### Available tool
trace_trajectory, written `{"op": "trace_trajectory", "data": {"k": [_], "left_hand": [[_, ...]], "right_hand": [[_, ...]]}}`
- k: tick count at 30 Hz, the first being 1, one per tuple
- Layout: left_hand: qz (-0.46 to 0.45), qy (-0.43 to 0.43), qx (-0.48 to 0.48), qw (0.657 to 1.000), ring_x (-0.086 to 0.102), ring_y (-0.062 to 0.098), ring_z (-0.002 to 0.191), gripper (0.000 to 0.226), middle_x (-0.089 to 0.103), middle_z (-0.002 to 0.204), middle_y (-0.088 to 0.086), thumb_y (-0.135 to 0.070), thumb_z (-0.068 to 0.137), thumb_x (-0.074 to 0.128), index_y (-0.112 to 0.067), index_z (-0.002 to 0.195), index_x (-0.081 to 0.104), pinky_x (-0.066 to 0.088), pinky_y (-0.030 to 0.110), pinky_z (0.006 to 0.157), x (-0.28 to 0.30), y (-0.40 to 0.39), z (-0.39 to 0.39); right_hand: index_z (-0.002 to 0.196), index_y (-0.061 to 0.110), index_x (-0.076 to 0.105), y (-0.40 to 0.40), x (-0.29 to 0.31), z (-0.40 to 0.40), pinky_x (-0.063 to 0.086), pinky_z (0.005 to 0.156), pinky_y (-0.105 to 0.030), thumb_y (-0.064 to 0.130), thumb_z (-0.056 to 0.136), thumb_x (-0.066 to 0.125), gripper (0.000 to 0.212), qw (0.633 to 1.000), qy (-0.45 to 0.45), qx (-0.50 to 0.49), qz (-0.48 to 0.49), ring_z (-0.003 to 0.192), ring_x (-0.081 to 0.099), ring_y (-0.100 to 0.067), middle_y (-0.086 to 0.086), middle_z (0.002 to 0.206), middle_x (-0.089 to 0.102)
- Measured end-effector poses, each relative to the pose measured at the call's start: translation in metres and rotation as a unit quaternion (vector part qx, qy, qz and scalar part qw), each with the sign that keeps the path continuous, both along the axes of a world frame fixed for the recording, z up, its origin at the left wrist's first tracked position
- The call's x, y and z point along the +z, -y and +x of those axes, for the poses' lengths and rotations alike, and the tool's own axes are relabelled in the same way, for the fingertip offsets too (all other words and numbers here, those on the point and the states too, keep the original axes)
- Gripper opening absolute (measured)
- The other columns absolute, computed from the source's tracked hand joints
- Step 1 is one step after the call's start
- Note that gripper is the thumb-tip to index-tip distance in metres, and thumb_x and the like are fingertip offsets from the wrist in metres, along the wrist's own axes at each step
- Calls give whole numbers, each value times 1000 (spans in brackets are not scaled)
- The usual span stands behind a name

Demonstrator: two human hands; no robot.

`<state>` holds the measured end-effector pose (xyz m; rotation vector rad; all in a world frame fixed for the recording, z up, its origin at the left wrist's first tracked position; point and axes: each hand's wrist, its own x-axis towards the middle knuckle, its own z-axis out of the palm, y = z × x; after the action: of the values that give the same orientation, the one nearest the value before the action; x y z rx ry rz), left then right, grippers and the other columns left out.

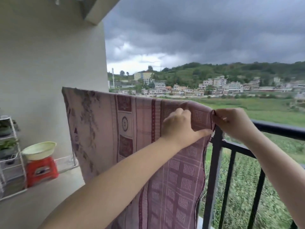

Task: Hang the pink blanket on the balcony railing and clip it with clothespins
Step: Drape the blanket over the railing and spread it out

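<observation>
Balcony, stormy sky | pink blanket (132, 129) draped over railing (280, 129) | left hand (179, 128) grips blanket top | right hand (234, 123) pinches its edge | pale basin (39, 150) sits on red stool (42, 171)

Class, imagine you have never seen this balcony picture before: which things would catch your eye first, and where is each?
The pink blanket draped over the black balcony railing fills the middle, with the left hand and right hand both pinching its top right corner. Dark storm clouds hang over a hillside town beyond. At lower left, a pale basin sits on a red stool.
</observation>
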<state>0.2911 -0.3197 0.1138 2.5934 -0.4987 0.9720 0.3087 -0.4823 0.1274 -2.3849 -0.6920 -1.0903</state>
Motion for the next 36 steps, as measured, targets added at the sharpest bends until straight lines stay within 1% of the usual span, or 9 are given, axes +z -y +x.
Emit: {"op": "trace_trajectory", "data": {"k": [4, 8, 11, 17, 20, 24, 29, 33, 36], "left_hand": [[37, 4, 46, 998, 58, 26, 89, 64, 57, 95, 10, -65, 74, 52, -4, 96, 52, 39, 29, 64, -8, 8, -2], [35, 39, 45, 998, 60, 32, 89, 24, 61, 99, 16, -22, 89, 45, -1, 95, 55, 34, 30, 61, -12, 12, -8], [19, 32, 9, 999, 60, 34, 84, 18, 62, 93, 17, -5, 88, 40, 1, 88, 56, 35, 31, 59, -14, 9, -5], [45, 95, -75, 992, 62, 32, 69, 24, 65, 75, 16, -14, 84, 44, 1, 76, 60, 39, 28, 57, -31, 6, -4], [43, 133, -60, 988, 63, 29, 66, 21, 65, 73, 13, -16, 79, 45, -2, 75, 60, 46, 28, 52, -35, -3, 0], [85, 185, -35, 978, 62, 35, 86, 31, 64, 94, 20, -24, 74, 42, -3, 94, 55, 55, 38, 68, -44, -14, 13], [221, 273, -170, 921, 45, 26, 99, 20, 70, 95, 16, -15, 77, 50, -6, 88, 64, 38, 39, 87, -99, 3, 29], [311, 171, -243, 903, 61, 22, 101, 30, 73, 99, 7, -16, 71, 44, -15, 87, 70, 37, 39, 94, -151, 48, 23], [362, 43, -296, 883, 35, 25, 135, 47, 41, 143, 13, -18, 85, 35, -16, 131, 44, 22, 41, 112, -190, 91, -2]], "right_hand": [[84, -9, 68, 0, 3, -2, 54, 71, -36, -1, 84, 55, 16, 999, 38, 13, -3, 63, 62, -24, -24, 76, 71], [87, -9, 68, 5, 3, -5, 58, 62, -50, -5, 82, 56, 14, 994, 98, 26, -34, 56, 66, -32, -25, 73, 70], [84, -7, 69, 12, 7, -6, 57, 52, -48, -5, 81, 54, 15, 990, 129, 22, -52, 48, 63, -30, -22, 65, 70], [76, -4, 70, 37, 3, -2, 58, 52, -43, 7, 79, 50, 23, 981, 181, 28, -58, 50, 66, -27, -16, 62, 71], [85, -3, 70, 31, -11, 5, 59, 57, -41, -1, 76, 55, 18, 987, 134, 35, -81, 58, 69, -27, -17, 72, 73], [106, 7, 65, 28, -34, 6, 55, 77, -39, 2, 82, 54, 27, 997, 51, 17, -63, 82, 68, -28, -15, 97, 72], [127, 11, 48, 41, -81, -15, 42, 102, -41, 13, 88, 51, 39, 982, -113, -128, -85, 118, 52, -26, -10, 133, 52], [130, 10, 44, 73, -145, -60, 34, 106, -34, 12, 85, 53, 46, 944, -205, -260, -16, 128, 42, -27, -13, 140, 42], [133, 8, 38, 106, -203, -131, 31, 108, -41, 16, 85, 53, 51, 869, -294, -399, -6, 131, 34, -34, -18, 142, 37]]}}
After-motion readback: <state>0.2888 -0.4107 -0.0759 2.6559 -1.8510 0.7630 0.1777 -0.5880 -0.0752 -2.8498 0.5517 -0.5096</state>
